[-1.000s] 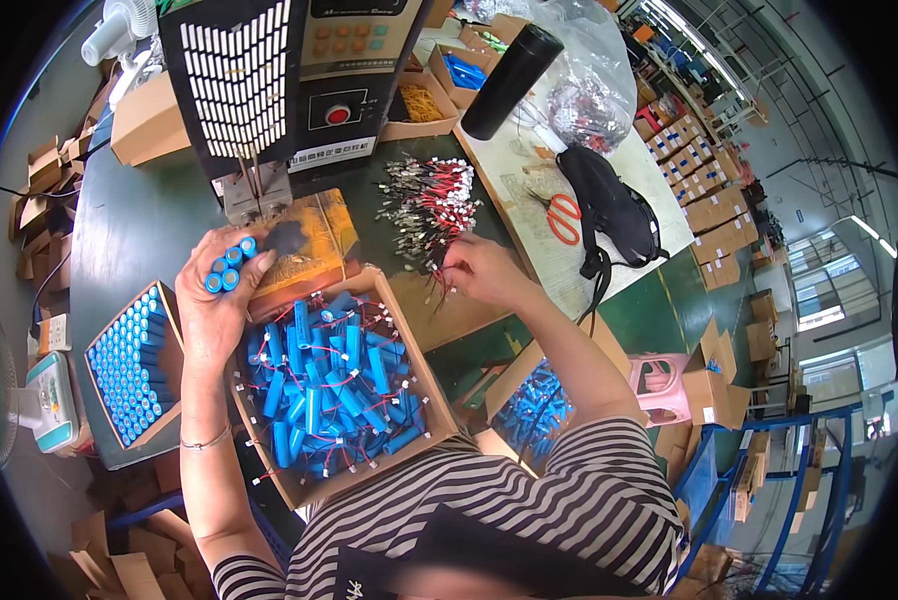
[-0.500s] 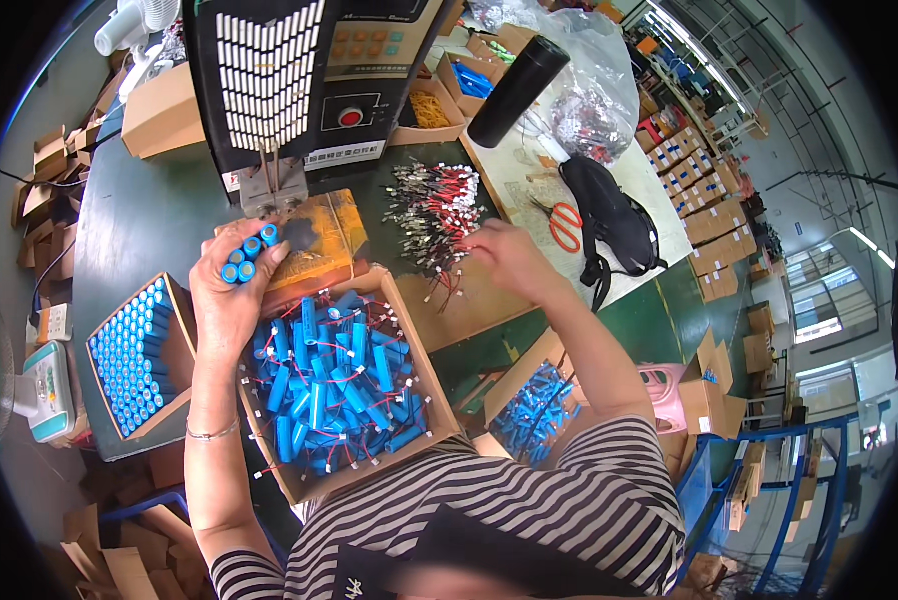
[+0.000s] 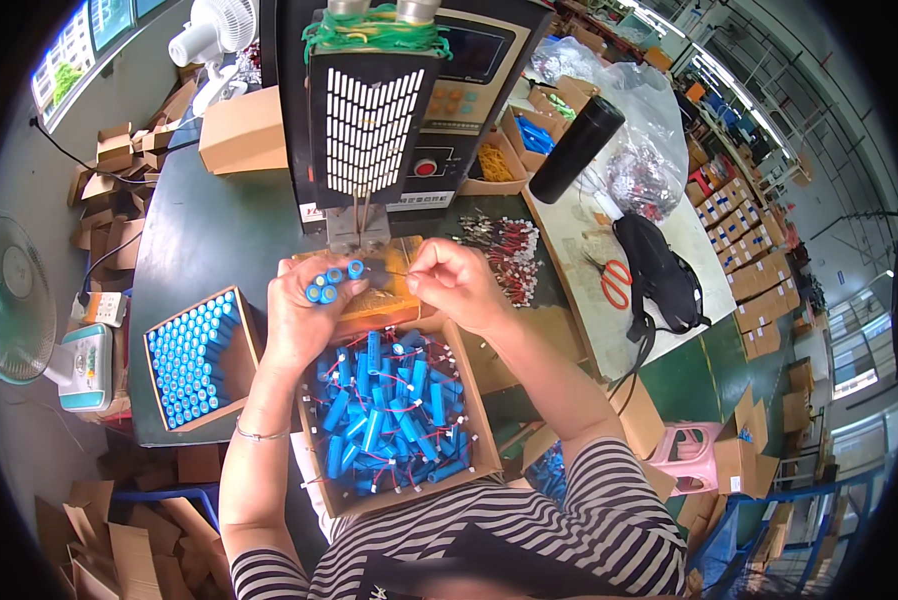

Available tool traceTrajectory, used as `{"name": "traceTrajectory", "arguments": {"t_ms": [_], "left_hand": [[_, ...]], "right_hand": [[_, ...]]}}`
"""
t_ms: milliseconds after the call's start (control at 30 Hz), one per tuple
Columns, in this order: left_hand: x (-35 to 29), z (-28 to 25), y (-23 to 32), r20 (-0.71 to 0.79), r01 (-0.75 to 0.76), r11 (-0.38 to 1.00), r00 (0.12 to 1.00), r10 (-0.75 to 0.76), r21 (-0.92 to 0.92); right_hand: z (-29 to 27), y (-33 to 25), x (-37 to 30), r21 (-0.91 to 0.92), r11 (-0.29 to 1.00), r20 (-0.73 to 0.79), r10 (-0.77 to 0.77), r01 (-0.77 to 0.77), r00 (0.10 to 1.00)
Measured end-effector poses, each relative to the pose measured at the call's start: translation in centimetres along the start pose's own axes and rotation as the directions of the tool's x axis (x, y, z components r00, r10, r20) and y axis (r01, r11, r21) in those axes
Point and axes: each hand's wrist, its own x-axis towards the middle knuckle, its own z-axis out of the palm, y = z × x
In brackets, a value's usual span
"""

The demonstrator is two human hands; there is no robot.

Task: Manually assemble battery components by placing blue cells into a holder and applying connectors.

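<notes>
My left hand [image 3: 301, 312] is closed round several blue cylindrical battery cells [image 3: 330, 293], their ends facing up. It rests at the left of a yellow-brown block [image 3: 379, 303], just below the paired metal electrodes [image 3: 362, 222] of a black spot welding machine [image 3: 374, 120]. Close by on the right, my right hand [image 3: 457, 285] pinches a thin wire lead, mostly hidden by the fingers, its end pointing toward the cells. Below both hands stands a cardboard box [image 3: 484, 425] of blue cells [image 3: 374, 430] with red leads and white plugs. A pile of wire leads [image 3: 504, 250] lies beyond my right hand.
To the left is a carton of upright blue cells [image 3: 194, 360]. A black cylinder [image 3: 577, 150], orange-handled scissors [image 3: 615, 284] and a black pouch [image 3: 657, 275] lie on the right-hand board. Behind the machine's left side sits a cardboard box [image 3: 244, 130]; a fan [image 3: 19, 290] stands far left.
My right hand has moved left from the wire pile to beside the cells, with a lead in its fingers. My left hand still holds the cells. The whole view has shifted.
</notes>
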Motion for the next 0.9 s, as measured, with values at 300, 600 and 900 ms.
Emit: {"name": "traceTrajectory", "arguments": {"t_ms": [300,600,900], "left_hand": [[1.5,0.2,-0.2,0.008,0.0,0.998,1.0,-0.001,0.07],[1.3,0.1,-0.3,0.025,0.046,0.998,0.999,-0.048,0.049],[2.0,0.3,0.3,-0.02,-0.118,0.991,0.993,0.12,0.066]], "right_hand": [[1.6,0.4,0.5,-0.12,0.984,-0.143,-0.151,0.134,0.978],[2.0,0.4,0.2,-0.165,0.969,-0.154,-0.209,0.183,0.966],[1.3,0.0,0.7,-0.034,0.993,-0.134,-0.113,0.11,0.984]]}}
